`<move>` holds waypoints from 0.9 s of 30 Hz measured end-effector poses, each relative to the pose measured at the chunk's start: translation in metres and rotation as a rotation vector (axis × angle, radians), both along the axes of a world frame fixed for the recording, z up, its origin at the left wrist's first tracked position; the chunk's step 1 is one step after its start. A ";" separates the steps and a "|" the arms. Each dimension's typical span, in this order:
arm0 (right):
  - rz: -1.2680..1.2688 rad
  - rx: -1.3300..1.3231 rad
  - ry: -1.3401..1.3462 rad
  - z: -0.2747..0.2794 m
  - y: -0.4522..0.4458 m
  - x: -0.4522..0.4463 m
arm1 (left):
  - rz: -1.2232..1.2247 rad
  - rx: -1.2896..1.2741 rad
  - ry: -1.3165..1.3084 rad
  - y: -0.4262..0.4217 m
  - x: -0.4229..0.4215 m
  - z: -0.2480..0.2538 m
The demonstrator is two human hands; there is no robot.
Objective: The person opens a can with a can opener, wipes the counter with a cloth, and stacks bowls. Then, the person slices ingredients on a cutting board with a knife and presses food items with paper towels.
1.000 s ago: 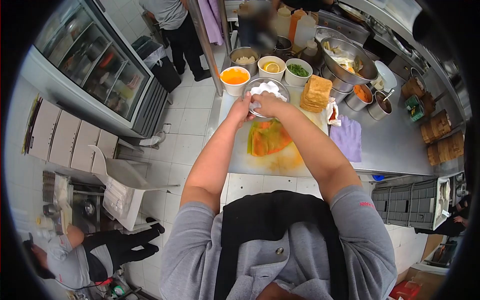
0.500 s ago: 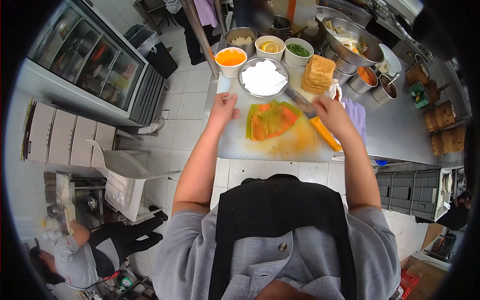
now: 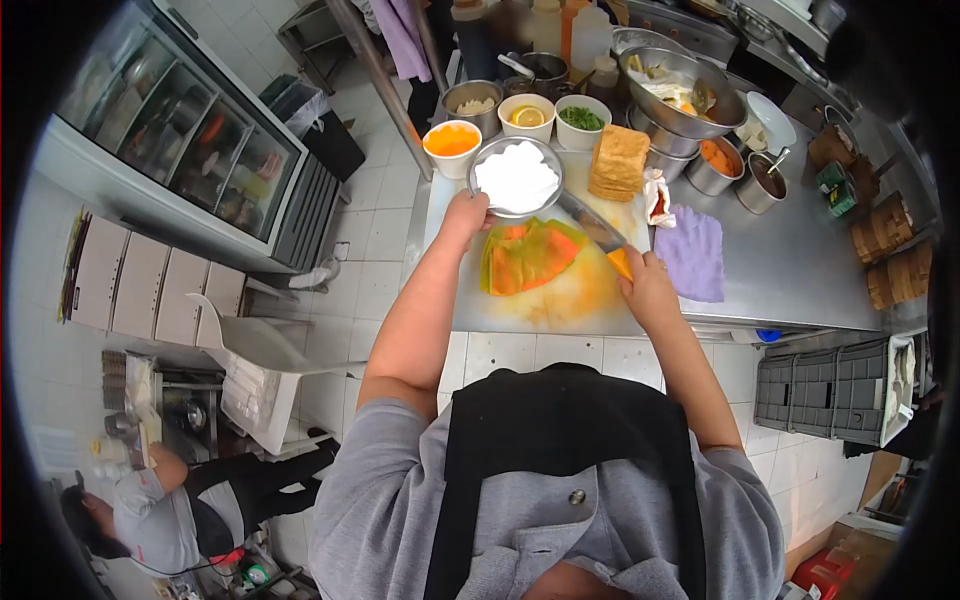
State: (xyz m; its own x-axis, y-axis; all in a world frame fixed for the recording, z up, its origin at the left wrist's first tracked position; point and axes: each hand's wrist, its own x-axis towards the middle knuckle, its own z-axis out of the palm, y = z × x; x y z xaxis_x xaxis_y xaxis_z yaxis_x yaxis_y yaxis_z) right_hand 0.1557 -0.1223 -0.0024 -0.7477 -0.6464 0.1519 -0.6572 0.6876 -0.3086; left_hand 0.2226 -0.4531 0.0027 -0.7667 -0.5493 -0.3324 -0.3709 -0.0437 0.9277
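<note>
My left hand (image 3: 467, 214) has its fingers closed on the near left rim of a round metal dish (image 3: 478, 200) with something bright white (image 3: 518, 178) in it. In my right hand (image 3: 650, 290) is the orange handle of a large knife (image 3: 596, 224). Its blade points away to the left, beside the dish, low over the cutting board. Between my hands a limp, folded green and orange piece (image 3: 533, 258) lies flat; I cannot make out its kind. Orange stains mark the white cutting board (image 3: 470, 318) under it.
Tubs of orange food (image 3: 452, 140), lemon (image 3: 526, 118) and chopped greens (image 3: 580, 122) line the back. A bread block (image 3: 619, 162), a purple cloth (image 3: 690, 255) and a big metal bowl (image 3: 735, 120) stand right. Another person (image 3: 165, 510) works at lower left.
My left hand has moved up and right from above the board onto the dish's rim. My right hand has come down and now grips the knife handle; the blade has shifted slightly.
</note>
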 end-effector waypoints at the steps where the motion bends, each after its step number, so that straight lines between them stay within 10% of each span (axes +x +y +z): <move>1: 0.006 -0.010 -0.008 0.000 0.004 0.002 | 0.000 -0.071 -0.034 0.000 -0.001 0.003; 12: 0.026 -0.038 0.083 -0.007 0.021 0.017 | 0.064 -0.001 0.276 -0.028 -0.049 0.071; 27: -0.043 0.060 0.045 -0.003 0.012 0.020 | 0.284 -0.016 -0.014 -0.150 -0.164 0.051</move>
State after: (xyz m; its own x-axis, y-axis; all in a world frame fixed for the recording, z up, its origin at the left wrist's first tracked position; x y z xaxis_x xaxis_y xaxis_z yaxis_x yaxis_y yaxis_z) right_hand 0.1758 -0.1099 -0.0053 -0.7685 -0.6226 0.1476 -0.6387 0.7321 -0.2370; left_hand 0.0585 -0.6033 0.0536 -0.5764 -0.7469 -0.3315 -0.3591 -0.1330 0.9238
